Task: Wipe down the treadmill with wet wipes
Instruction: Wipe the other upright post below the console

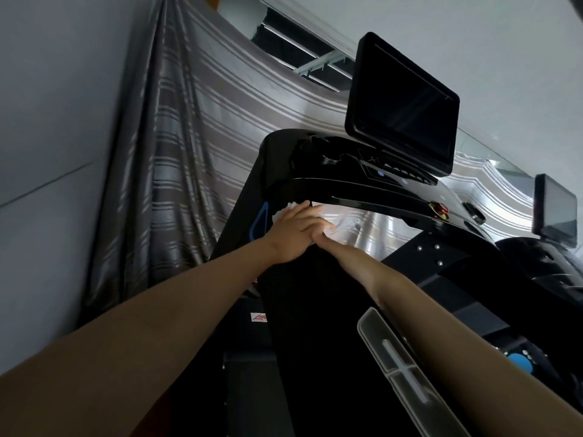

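The black treadmill [315, 310] runs long from the bottom of the picture up to its shiny top part, and its dark flat screen [400, 111] faces back at the person. A smooth black bar [362, 197] goes across under the buttons, sloping down to the right, with a round red button [437, 207] near its end. The wet wipe [288, 209] is white and crinkly. It sits just under the left end of that bar, spread sideways along it. The left hand [296, 234] lies flat on the wipe with its fingers nearly straight, pressing. The right hand [331, 242] is tucked under the left, so I cannot tell how its fingers are. A stripy grey curtain [176, 152] hangs behind.
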